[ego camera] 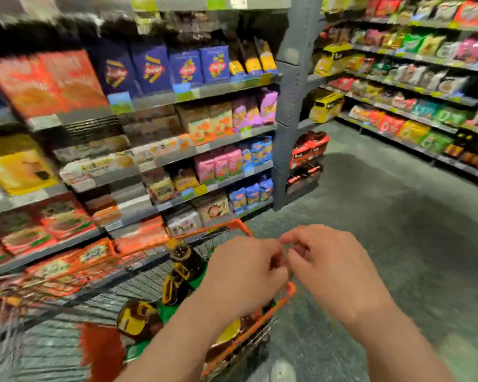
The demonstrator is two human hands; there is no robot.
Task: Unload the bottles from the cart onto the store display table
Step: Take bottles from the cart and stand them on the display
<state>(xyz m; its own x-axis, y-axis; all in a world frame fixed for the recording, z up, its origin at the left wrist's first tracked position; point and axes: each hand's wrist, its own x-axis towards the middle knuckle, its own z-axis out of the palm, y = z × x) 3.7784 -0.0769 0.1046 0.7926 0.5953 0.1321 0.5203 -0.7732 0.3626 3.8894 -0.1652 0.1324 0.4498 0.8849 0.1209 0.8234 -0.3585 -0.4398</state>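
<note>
Basically, both my hands — left hand [246, 274], right hand [334, 268] — had fingers curled, empty, above the cart [262, 323] with bottles [186, 261].

Bottles [186, 267] in cart [262, 323], shelves [160, 158] left.

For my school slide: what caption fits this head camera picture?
Two hands meet above an orange-rimmed cart of dark bottles beside snack shelves.
</note>
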